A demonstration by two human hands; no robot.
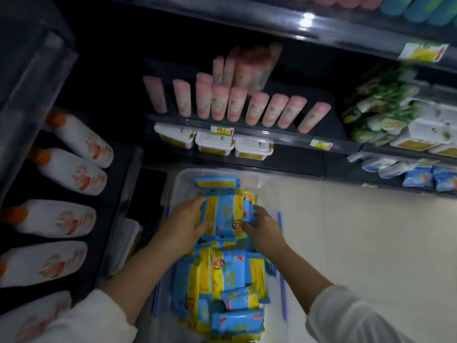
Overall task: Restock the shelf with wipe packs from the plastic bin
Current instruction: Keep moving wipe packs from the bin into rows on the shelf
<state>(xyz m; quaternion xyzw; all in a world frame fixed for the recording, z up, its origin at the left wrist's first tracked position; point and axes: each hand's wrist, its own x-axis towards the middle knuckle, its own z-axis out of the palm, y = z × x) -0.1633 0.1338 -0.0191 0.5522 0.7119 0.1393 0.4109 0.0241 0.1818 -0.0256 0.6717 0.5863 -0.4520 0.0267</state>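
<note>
Pick-up step: my left grip point(188, 219) and right grip point(264, 229) clamp a bundle of wipe packs point(225, 214) at the bin's point(188, 174) far end; next, lift it clear and carry to the far shelf point(247, 136).

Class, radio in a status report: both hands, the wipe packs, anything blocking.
Grip: left hand and right hand clasp a bundle of wipe packs between them. Bundle inside the plastic bin. Nothing blocking above the bin.
</note>
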